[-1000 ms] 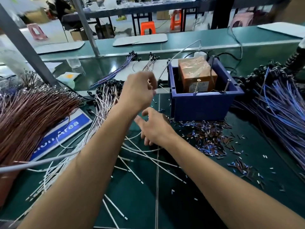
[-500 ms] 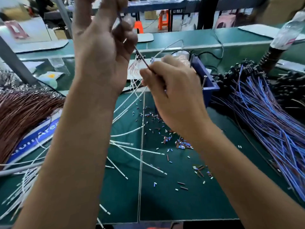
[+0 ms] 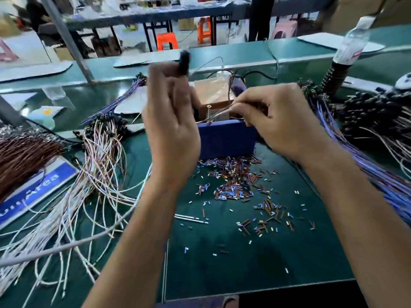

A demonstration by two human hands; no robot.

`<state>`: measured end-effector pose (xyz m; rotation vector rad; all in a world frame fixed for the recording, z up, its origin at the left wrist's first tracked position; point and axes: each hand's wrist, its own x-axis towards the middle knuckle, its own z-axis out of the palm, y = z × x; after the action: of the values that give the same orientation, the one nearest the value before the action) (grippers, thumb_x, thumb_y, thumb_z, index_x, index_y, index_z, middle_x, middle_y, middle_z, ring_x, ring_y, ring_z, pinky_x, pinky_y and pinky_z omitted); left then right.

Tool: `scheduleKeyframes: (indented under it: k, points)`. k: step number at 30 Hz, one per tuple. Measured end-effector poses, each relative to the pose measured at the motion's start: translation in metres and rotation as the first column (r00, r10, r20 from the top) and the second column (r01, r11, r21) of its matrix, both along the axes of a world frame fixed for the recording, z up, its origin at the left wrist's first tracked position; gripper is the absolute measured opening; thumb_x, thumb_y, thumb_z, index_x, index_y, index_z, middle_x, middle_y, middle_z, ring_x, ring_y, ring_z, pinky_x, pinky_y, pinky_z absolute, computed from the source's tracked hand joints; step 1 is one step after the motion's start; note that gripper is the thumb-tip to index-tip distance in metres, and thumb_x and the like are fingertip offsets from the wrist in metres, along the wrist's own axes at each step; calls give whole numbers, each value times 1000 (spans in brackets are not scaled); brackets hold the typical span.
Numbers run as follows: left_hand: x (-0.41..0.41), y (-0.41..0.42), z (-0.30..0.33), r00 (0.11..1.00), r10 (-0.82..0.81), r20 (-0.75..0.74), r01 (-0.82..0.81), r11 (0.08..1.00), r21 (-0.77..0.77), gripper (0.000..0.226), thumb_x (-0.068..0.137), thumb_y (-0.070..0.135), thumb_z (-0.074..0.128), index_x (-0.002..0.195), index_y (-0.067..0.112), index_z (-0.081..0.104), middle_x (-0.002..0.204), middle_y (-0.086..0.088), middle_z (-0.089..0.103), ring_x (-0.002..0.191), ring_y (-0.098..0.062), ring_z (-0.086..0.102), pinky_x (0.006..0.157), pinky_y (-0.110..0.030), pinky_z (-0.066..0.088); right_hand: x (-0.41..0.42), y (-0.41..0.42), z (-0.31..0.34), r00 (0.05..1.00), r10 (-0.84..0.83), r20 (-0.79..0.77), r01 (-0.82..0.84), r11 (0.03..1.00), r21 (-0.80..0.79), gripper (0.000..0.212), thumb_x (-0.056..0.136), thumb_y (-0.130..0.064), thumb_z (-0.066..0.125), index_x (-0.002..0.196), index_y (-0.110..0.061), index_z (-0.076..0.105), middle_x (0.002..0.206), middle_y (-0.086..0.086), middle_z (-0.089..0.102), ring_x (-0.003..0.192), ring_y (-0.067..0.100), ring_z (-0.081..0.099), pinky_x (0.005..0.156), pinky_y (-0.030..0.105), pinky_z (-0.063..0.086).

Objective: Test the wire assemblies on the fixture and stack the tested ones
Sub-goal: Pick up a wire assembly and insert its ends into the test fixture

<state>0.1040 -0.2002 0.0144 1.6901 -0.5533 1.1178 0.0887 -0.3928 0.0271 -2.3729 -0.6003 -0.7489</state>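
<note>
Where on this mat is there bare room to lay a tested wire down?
The near centre of the green mat, between the white wire tangle and the blue wire bundle, holds only stray bits. Crowded: the cut sleeve pile before the blue fixture box, and both sides.

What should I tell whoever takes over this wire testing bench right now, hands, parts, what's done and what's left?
Left hand: raised, fingers curled, gripping the black end of a wire assembly.
Right hand: pinching the thin wire over the blue fixture box, at its upright pins.
White wire pile lies left of the box, blue wire pile right, brown bundle far left. Cut sleeve bits litter the mat.
Done: one assembly picked up and brought to the fixture.
Left: finish this test, stack it, work through the rest. Which pile holds tested ones I cannot tell.
</note>
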Motion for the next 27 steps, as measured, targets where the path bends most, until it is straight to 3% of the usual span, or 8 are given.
scheduleKeyframes:
  k: [3,5,8,11,14,18,22,27]
  points:
    - [-13,-17,-40,990,-18,-141,61,949,309,14,105,8,48,110,4,60,98,3,61,82,-9,54,73,-23,46,6,3,-30,999,12,-36,-15,998,-59,20,101,-17,62,93,-6,76,82,-2,69,75,15,58,70,37,44]
    - [-13,-18,-64,976,-19,-218,111,903,415,14,106,7,49,108,0,61,104,-8,59,88,-24,56,75,-41,49,7,3,-51,997,-6,-77,-2,994,-112,27,102,-21,52,96,-6,74,91,3,71,83,25,65,73,39,46]
    - [-15,-18,-87,961,-22,-275,149,880,450,12,106,7,48,106,1,59,103,-8,57,86,-32,57,72,-49,50,2,1,-77,997,22,-77,-30,995,-100,28,103,-22,53,109,-7,76,99,10,74,93,35,70,76,49,54]
    - [-15,-16,-93,962,-42,-271,161,887,434,12,107,11,47,107,5,57,103,-4,56,86,-26,56,73,-43,49,-1,1,-90,1000,27,14,-27,999,21,18,101,-19,64,106,-9,78,96,4,77,88,24,72,76,42,55]
    - [-16,-13,-99,933,1,-361,169,882,440,16,109,23,41,107,11,52,87,4,57,70,-19,50,61,-41,42,-2,1,-93,999,13,44,-18,992,124,11,94,-18,75,102,-12,80,95,-3,79,86,10,73,79,33,57]
    - [-14,-10,-105,901,-49,-431,226,901,371,15,110,23,45,104,12,53,77,12,60,61,-10,49,59,-35,38,-2,1,-96,1000,-14,17,11,984,177,10,89,-23,82,90,-13,81,85,-6,78,78,4,71,72,31,56]
    - [-10,-8,-108,857,-130,-499,265,941,210,3,102,17,62,100,16,61,81,10,70,75,-8,68,69,-21,50,-2,-1,-93,1000,10,-16,-7,976,219,11,95,-23,77,92,-14,81,84,-8,76,79,5,71,73,35,56]
    - [-7,-6,-111,760,-272,-591,289,955,-67,8,89,9,76,95,13,73,85,0,77,80,-19,75,77,-36,60,0,-4,-94,999,27,-47,-16,974,226,15,102,-21,67,96,-12,79,81,-7,74,79,6,70,75,34,56]
